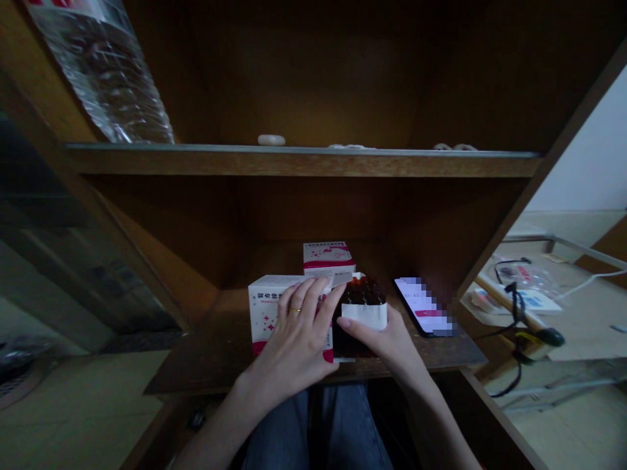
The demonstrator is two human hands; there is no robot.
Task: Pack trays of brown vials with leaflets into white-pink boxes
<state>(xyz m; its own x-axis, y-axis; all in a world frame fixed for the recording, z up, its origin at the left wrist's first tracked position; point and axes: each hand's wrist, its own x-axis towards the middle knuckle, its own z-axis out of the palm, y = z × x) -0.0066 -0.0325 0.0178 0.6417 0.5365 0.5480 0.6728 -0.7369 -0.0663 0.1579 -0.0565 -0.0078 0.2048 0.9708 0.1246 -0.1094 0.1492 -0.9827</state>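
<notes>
My left hand (304, 320), a ring on one finger, wraps over the right side of a white and pink medicine box (262, 313) on the lower shelf. Beside it, my right hand (386, 336) grips a pack of dark brown vials (363, 294), thumb on the front of its white paper (365, 316). The pack stands at the box's right side, partly behind my left fingers; whether it is partly inside the box I cannot tell. A second pink and white box (327, 256) stands just behind.
A lit phone (425, 307) lies right of my right hand. Above runs a shelf edge (304, 162), bearing a large clear bottle (105, 72) and a small white object (271, 140). An open drawer (470, 418) sits below. Farther right, a table (582, 320) holds cables and packets.
</notes>
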